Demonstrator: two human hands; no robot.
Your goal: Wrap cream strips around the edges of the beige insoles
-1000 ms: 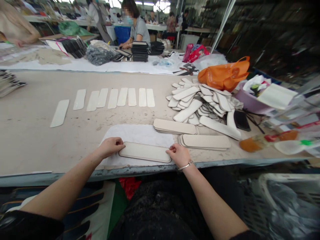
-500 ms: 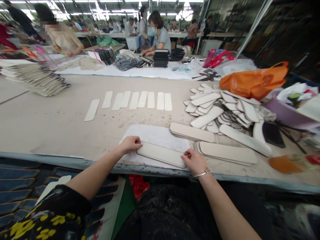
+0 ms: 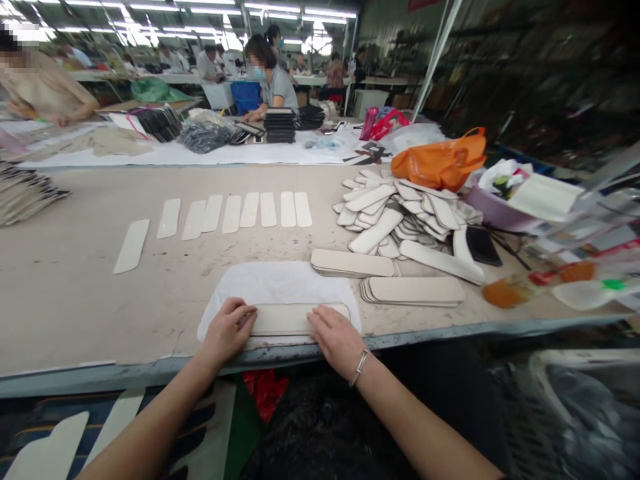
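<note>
A long cream panel (image 3: 283, 320) with rounded corners and a thin dark edge lies on a white sheet (image 3: 280, 277) at the table's front edge. My left hand (image 3: 230, 328) has its fingers bent round the panel's left end and grips it there. Across the right part of the same panel my right hand (image 3: 337, 337) lies with its fingers stretched out and pressing on top; a bracelet is on that wrist. To the right of the sheet is a neat stack of similar panels (image 3: 417, 289), with another stack (image 3: 353, 261) behind it, partly on the sheet.
Several small cream pieces (image 3: 250, 210) lie in a row beyond the sheet. A loose heap of panels (image 3: 400, 210) sits at the right, near an orange bag (image 3: 440, 160) and a purple basin (image 3: 500, 208). Across the table a person (image 3: 275, 83) handles dark pieces.
My right hand has gone from pinching the panel's right end to lying flat on top of it. The panel is down flat and straighter to the table edge. The view has turned right.
</note>
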